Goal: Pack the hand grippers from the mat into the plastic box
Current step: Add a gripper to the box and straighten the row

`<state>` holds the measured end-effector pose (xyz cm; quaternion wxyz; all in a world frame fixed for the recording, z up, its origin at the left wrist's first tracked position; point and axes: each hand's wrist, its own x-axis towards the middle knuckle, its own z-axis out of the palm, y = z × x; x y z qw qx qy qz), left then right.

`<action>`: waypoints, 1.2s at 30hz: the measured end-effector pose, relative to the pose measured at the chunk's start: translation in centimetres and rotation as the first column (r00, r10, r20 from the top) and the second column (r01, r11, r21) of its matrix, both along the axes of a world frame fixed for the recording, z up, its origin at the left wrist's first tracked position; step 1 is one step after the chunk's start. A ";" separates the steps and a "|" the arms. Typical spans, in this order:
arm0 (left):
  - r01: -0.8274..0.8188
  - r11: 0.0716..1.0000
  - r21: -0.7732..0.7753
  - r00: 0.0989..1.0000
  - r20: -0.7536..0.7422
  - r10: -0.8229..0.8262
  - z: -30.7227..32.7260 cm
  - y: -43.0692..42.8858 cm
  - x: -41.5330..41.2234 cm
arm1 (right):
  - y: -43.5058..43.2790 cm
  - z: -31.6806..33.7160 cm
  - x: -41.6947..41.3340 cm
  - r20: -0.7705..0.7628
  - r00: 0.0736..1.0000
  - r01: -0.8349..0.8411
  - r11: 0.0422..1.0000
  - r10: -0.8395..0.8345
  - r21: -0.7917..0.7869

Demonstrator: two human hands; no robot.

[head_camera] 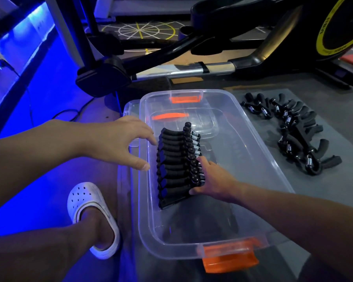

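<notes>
clear box (pixel 253 151), orange latches (pixel 230 256), black grippers (pixel 177 165)

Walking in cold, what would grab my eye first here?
The neat row of black hand grippers standing in the clear plastic box, centre, with the right hand holding its near end. Then the loose grippers on the grey mat at right, and blue light at far left.

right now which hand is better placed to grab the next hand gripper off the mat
Probably the right hand, though it grips the packed row: the loose grippers lie on the mat right of the plastic box. The left hand hovers open at the far rim.
</notes>
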<state>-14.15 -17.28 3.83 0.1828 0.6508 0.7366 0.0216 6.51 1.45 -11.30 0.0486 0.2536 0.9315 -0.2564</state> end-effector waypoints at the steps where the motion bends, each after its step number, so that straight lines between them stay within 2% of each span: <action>1: -0.003 1.000 -0.004 1.000 0.000 0.003 0.0 0.1 0.0 | 0.0 0.0 0.0 0.001 1.000 -0.001 1.000 0.001 0.001; 10: -0.015 0.998 -0.066 0.999 -0.052 0.011 0.6 0.8 0.1 | 0.4 1.1 1.3 0.114 0.991 -0.083 0.985 0.066 0.153; 15: -0.055 0.991 -0.120 0.992 -0.115 0.042 1.6 2.0 1.2 | 1.1 2.8 2.2 0.029 0.997 -0.071 0.997 0.070 0.042; 19: -0.078 0.981 -0.180 0.985 -0.166 0.048 2.0 3.3 2.0 | 0.1 2.5 2.4 0.136 0.985 -0.102 0.995 0.102 -0.006; 23: -0.110 0.971 -0.211 0.983 -0.168 0.075 1.9 3.7 2.2 | -0.5 2.7 1.6 0.174 0.973 -0.154 0.988 0.153 -0.004; 29: -0.080 0.980 -0.183 0.972 -0.231 0.037 1.9 3.9 2.3 | 0.2 2.5 0.7 0.021 0.998 -0.065 0.997 0.065 0.038; 32: 0.001 0.989 -0.150 0.947 -0.318 -0.049 1.3 4.6 3.2 | 0.4 2.4 0.5 -0.031 0.999 -0.020 0.998 0.022 0.051; 36: 0.126 0.968 -0.217 0.943 -0.278 -0.185 -0.8 5.2 5.0 | 0.2 2.2 0.4 -0.086 0.996 -0.016 0.999 0.020 0.049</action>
